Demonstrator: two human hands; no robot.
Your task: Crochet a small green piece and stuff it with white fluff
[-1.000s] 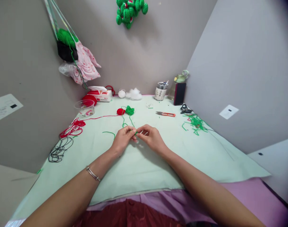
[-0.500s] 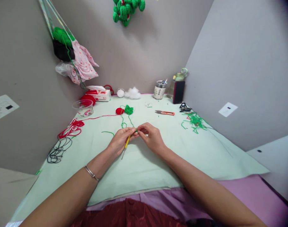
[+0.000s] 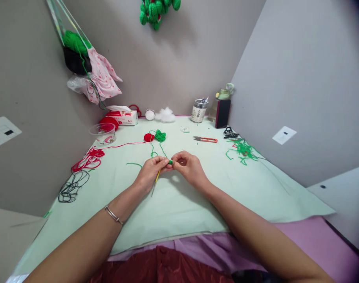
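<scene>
My left hand (image 3: 152,171) pinches a small green piece (image 3: 170,161) between thumb and fingers, with a yellow hook (image 3: 157,176) held slanting out beneath, its grey end toward the table's near edge. My right hand (image 3: 189,167) has thumb and forefinger narrowed together at the piece's other end, so it sits between my two hands, over the middle of the table (image 3: 167,214). From my left fingers a strand runs to the green yarn (image 3: 160,136), which lies beside a red ball (image 3: 149,137) toward the far edge. The snips (image 3: 209,140) lie right of these. Green scraps (image 3: 244,150) are heaped by the right edge; red yarn (image 3: 89,160) and black cord (image 3: 70,191) lie along the left edge. A phone (image 3: 223,114) stands at the far right corner.
</scene>
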